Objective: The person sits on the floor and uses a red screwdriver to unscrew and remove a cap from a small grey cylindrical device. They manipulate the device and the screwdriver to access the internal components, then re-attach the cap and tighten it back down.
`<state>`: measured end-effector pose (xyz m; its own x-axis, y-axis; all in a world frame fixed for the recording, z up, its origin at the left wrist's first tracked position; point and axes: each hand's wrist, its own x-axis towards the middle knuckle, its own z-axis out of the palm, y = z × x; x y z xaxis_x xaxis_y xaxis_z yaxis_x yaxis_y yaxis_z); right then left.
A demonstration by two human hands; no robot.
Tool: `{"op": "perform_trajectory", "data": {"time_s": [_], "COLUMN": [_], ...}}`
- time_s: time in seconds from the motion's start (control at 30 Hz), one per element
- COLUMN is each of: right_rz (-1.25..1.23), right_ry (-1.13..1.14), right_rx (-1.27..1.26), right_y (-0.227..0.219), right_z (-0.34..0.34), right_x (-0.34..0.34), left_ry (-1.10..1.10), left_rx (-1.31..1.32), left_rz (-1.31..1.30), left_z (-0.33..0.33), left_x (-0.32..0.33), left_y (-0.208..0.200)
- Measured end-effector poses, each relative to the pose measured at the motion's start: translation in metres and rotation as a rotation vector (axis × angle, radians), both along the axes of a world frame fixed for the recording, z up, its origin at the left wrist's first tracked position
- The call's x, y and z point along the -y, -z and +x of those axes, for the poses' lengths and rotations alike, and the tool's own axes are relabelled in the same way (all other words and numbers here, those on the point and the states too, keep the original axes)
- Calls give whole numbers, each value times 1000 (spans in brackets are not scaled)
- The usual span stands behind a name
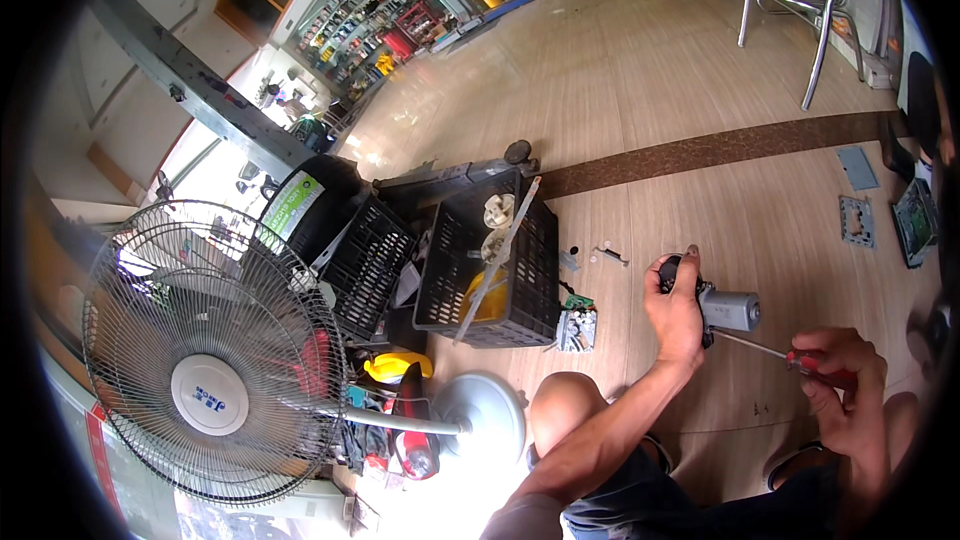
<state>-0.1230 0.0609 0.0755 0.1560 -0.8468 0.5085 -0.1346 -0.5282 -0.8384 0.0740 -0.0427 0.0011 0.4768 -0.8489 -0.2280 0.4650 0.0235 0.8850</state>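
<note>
My left hand [676,315] is wrapped round a small electric motor [735,310] with a silver cylindrical body and a black end. The silver body points to the right, out past my fingers. In my right hand [845,390] is a screwdriver [812,365] with a red and black handle, gripped with curled fingers. Its thin metal shaft runs up and left, and the tip meets the lower side of the motor near my left palm. Exactly what the tip touches is hidden there.
A black plastic crate [490,270] stands to the left, with small circuit parts [577,328] beside it. Further left is a large standing fan [210,395]. An opened device casing [915,222] and flat plates [857,220] lie at right. A metal chair [805,0] stands at the far right.
</note>
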Motion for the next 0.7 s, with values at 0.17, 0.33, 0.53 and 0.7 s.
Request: {"op": "perform_trajectory", "data": {"time_s": [0.17,0.33,0.53,0.7], "right_rz": [-108,-83,-22,-73], "right_ry": [49,104,90,55], "right_rx": [-52,-50,-235,-17], "right_y": [13,20,18,12], "right_z": [-6,-13,-24,-3], "right_x": [-2,0,3,2], "left_ry": [2,-9,-7,-64], "left_rx": [2,22,52,53], "left_rz": [-14,-26,-37,-84], "left_z": [-1,-4,-7,3], "left_x": [1,-3,-4,0], "left_y": [2,-5,-11,-6]}}
